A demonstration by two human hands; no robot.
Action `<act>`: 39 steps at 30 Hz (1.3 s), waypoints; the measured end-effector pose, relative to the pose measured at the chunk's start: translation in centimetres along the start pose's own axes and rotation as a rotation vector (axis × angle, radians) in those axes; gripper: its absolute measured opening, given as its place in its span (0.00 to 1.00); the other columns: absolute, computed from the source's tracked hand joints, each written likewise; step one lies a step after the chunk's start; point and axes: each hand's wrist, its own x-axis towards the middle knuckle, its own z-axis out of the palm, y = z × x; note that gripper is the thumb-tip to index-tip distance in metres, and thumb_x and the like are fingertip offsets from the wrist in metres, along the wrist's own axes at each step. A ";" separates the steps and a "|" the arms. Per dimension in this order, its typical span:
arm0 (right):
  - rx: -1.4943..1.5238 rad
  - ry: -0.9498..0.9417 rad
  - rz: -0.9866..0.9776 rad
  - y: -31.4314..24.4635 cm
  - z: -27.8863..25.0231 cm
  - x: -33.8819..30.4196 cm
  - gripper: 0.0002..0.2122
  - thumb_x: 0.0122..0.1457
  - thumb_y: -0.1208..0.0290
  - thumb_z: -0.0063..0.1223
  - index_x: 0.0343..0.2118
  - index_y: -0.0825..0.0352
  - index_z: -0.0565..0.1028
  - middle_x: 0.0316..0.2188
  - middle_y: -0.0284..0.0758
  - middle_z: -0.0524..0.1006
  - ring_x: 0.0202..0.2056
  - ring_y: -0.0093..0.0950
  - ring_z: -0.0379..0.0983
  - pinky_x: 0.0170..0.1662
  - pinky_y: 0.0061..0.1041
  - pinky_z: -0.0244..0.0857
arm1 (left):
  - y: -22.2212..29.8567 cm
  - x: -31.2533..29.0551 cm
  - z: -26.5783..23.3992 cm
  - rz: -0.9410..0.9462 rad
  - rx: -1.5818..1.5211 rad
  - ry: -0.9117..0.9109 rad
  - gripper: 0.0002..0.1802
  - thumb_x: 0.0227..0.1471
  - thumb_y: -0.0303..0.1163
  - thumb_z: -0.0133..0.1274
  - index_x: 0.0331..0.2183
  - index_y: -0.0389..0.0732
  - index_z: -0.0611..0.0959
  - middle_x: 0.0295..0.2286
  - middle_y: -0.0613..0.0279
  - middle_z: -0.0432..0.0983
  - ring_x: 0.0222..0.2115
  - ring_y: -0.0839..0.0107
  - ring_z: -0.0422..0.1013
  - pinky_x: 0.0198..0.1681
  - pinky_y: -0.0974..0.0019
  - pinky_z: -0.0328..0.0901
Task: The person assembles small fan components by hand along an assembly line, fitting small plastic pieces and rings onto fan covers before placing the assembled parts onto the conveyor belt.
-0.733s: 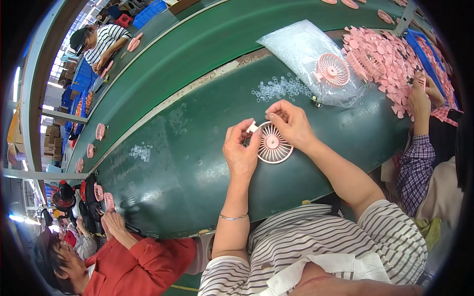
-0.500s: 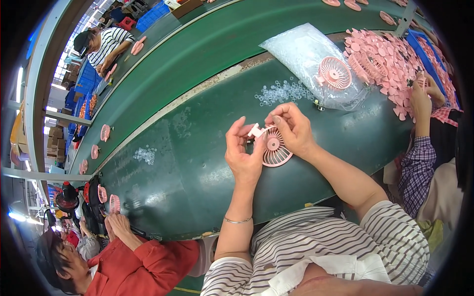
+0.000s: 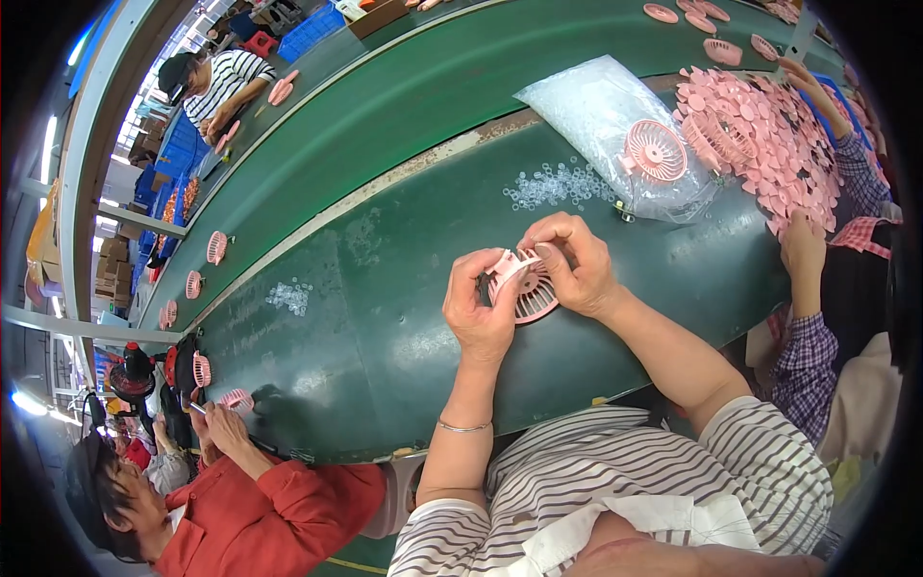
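Note:
Above the green table, my left hand is closed round the left edge of a round pink fan grille with radial slots. A pale pink bracket stands at the grille's upper edge, against my left fingertips. My right hand pinches the grille's upper right side, its thumb and bent forefinger near the bracket. Whatever lies between those right fingertips is too small to make out. Beyond my hands is a scatter of small clear rings.
A clear plastic bag carries another pink grille. Right of it lies a heap of pink pieces. A smaller ring pile sits left. Beyond runs a green conveyor belt. Co-workers' hands work at both sides.
The grille in my hands has tilted, and my fingers have closed in around the bracket. The right co-worker's one hand has moved toward the belt; the left co-worker's grille has tipped over.

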 end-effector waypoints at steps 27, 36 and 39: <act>0.527 -0.079 0.686 7.9 -2.9 -2.1 0.09 0.55 0.70 0.51 0.38 0.66 0.70 0.32 0.31 0.72 0.35 0.21 0.67 0.40 0.22 0.62 | -0.2 12.4 21.4 -0.771 -0.833 -0.266 0.24 0.48 0.34 0.52 0.46 0.35 0.66 0.35 0.55 0.68 0.31 0.64 0.68 0.34 0.63 0.68; 0.188 0.032 0.842 2.3 -2.3 1.1 0.03 0.53 0.80 0.48 0.30 0.73 0.71 0.22 0.35 0.73 0.17 0.19 0.68 0.14 0.16 0.62 | 0.5 7.2 5.0 -0.570 -0.355 -0.159 0.10 0.53 0.28 0.48 0.39 0.35 0.75 0.31 0.58 0.75 0.29 0.75 0.71 0.28 0.74 0.68; 0.172 0.030 0.812 2.5 -2.2 1.0 0.04 0.53 0.81 0.48 0.32 0.73 0.71 0.23 0.36 0.74 0.18 0.18 0.69 0.14 0.15 0.62 | -0.6 3.9 2.7 -0.531 -0.171 -0.111 0.08 0.53 0.28 0.48 0.36 0.36 0.76 0.28 0.62 0.76 0.25 0.79 0.71 0.27 0.76 0.66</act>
